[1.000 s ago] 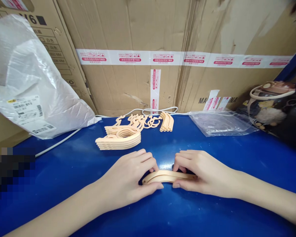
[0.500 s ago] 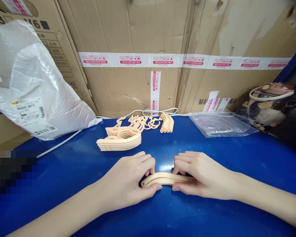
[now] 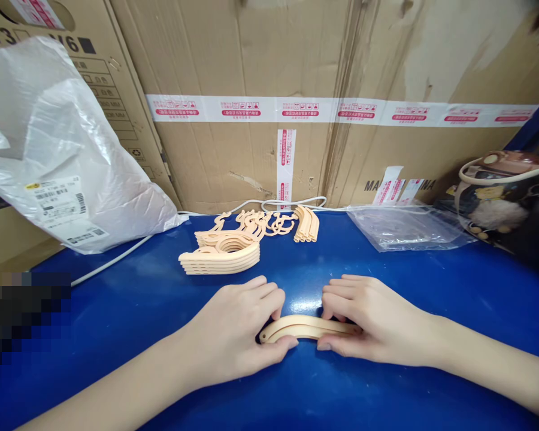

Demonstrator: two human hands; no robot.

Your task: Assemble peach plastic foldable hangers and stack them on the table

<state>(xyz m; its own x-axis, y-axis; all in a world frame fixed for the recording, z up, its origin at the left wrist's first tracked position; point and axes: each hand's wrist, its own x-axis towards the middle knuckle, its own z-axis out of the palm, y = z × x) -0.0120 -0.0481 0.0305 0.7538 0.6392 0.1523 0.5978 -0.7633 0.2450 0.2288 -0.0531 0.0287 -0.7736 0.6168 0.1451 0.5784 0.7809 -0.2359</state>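
My left hand and my right hand grip opposite ends of a cream plastic hanger arm, low over the blue table. It is curved, with a lengthwise groove and a small hole near its left end. Thumbs press the near side while bent fingers hold the far side. Its right end is partly covered by my right hand. Beyond my left hand lies a stack of cream hanger parts. Several cream hooks and a small pile of curved hanger arms sit farther back.
A white plastic mailing bag leans at the left. Large cardboard boxes stand along the back. A pale cable runs across the blue table. A clear plastic bag and a transparent pouch with a handle lie at right.
The whole view has shifted slightly, so everything appears a little farther right. Both hands keep their hold on the hanger arm, which looks slightly turned.
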